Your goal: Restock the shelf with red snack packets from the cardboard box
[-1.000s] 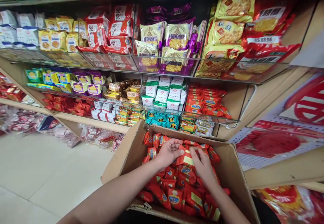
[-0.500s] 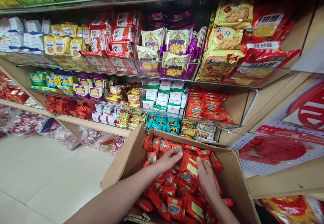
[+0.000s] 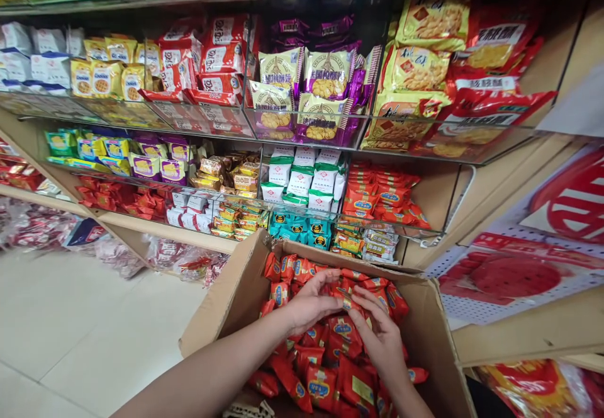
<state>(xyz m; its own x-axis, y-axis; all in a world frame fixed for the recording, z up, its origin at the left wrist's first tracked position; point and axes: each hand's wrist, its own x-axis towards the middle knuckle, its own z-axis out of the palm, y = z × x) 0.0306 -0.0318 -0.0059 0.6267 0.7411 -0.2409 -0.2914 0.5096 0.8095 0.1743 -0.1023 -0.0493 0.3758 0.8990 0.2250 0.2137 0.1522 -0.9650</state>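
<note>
Inside an open cardboard box (image 3: 450, 342) lie many small red snack packets (image 3: 322, 388) with blue-and-yellow labels. Over the pile, my left hand (image 3: 311, 305) reaches in from the left, fingers curved and thumb pointing right. Facing it, my right hand (image 3: 381, 330) has its fingers bent inward. Between the fingertips of both hands is a red snack packet (image 3: 346, 301), gripped from its two sides and partly covered by the fingers.
Beyond the box rise glass-fronted shelves with white-and-green packets (image 3: 301, 175), similar red packets (image 3: 382, 194) and purple-and-cream biscuit packs (image 3: 325, 84). Bagged goods (image 3: 117, 255) lie low at the left, above the tiled floor (image 3: 108, 336). A watermelon poster (image 3: 504, 273) hangs at the right.
My hands have drawn closer together around a red packet, with the right fingers now bent toward the left hand. The view has shifted slightly.
</note>
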